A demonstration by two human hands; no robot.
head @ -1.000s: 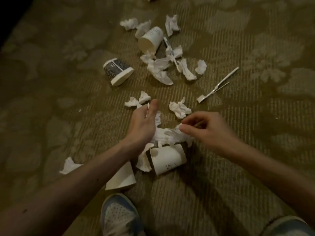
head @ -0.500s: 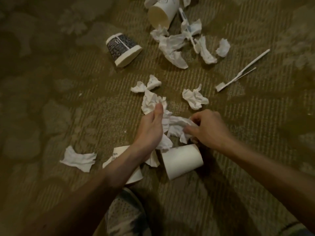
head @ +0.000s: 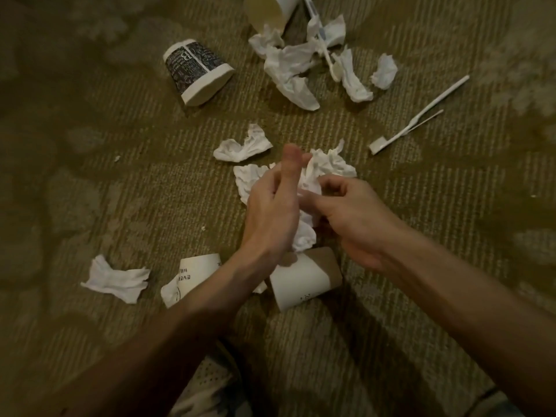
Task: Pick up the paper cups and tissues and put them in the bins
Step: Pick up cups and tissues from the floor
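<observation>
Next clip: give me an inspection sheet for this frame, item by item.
Surface: patterned carpet, littered.
Job's things: black printed cup and white cup lie on their sides; third cup at the top edge; crumpled tissues scattered.
Clutter: white plastic utensil at right.
Grippers: left hand and right hand both grip a tissue wad between them.
Cables: nothing seen.
Surroundings: shoe at the bottom edge; no bins in view.

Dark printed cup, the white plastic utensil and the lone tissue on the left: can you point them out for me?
dark printed cup (head: 192, 67): head view, on its printed side wall.
white plastic utensil (head: 379, 145): head view, on its broad end.
lone tissue (head: 115, 279): head view, on its crumpled middle.
</observation>
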